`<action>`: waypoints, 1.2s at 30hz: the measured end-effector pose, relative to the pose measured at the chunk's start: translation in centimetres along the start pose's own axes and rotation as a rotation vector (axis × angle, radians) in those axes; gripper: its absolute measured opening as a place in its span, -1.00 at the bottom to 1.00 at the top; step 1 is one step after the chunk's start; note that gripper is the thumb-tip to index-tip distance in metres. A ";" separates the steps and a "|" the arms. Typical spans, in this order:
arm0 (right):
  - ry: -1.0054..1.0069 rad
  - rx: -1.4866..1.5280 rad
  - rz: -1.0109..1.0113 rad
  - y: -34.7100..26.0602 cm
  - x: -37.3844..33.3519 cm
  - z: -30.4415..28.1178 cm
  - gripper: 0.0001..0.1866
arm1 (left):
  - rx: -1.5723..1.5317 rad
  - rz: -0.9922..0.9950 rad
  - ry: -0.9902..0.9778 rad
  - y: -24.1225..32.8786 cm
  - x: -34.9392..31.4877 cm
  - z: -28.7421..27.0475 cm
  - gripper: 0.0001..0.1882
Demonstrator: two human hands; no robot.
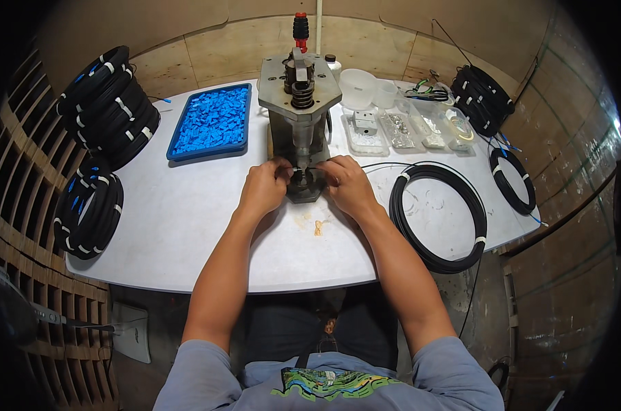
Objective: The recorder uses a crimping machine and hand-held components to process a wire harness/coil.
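"Cable (386, 163): where is it being held?"

"At the base (305, 196) of the press (302, 130), in the right hand (349, 183). Its thin, black length is being pinched between thumb and fingers, and a slack curve is being led off rightward to a round coil (397, 212), which is being bound by white ties (480, 240)."

"And the left hand (261, 186)?"

"Its fingertips are being held bunched, facing the right ones across the base. Whether anything is being grasped there cannot be told; the spot is too small and dark."

"How is the press being made up?"

"In grey metal: a flat, many-cornered plate (276, 96) is being topped by a coiled spring (301, 97) and a ribbed, black-and-red handle (301, 29)."

"What is being set around it?"

"Leftward, small, hard-edged blue pieces (211, 122) are being held by a rectangular blue tray (208, 156). Rightward, small metal parts (401, 130) are being held in clear plastic. Press and tray are being borne by a white table (160, 226)."
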State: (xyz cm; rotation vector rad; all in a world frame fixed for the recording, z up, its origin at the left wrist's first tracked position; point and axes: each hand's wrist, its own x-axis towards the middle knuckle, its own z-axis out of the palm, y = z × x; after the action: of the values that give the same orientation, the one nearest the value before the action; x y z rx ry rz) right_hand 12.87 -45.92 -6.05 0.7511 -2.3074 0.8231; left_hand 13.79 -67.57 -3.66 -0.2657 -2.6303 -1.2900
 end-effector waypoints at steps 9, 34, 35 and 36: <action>0.008 -0.020 -0.021 0.1 0.0 0.1 -0.62 | -0.010 0.002 0.007 -0.4 0.1 0.1 -0.80; 0.001 -0.036 -0.025 0.4 -0.1 0.1 -0.55 | -0.015 0.019 0.022 -0.5 0.1 0.3 -0.82; 0.000 -0.035 -0.028 0.4 -0.1 0.1 -0.55 | -0.015 0.019 0.022 -0.5 0.1 0.3 -0.82; -0.002 -0.035 -0.031 0.3 -0.1 0.1 -0.55 | -0.013 0.017 0.019 -0.5 0.1 0.2 -0.82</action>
State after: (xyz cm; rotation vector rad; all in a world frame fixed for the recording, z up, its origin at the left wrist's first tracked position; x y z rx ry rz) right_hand 12.68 -45.73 -6.32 0.7703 -2.3003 0.7665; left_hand 13.53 -67.69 -4.16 -0.2759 -2.5997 -1.2979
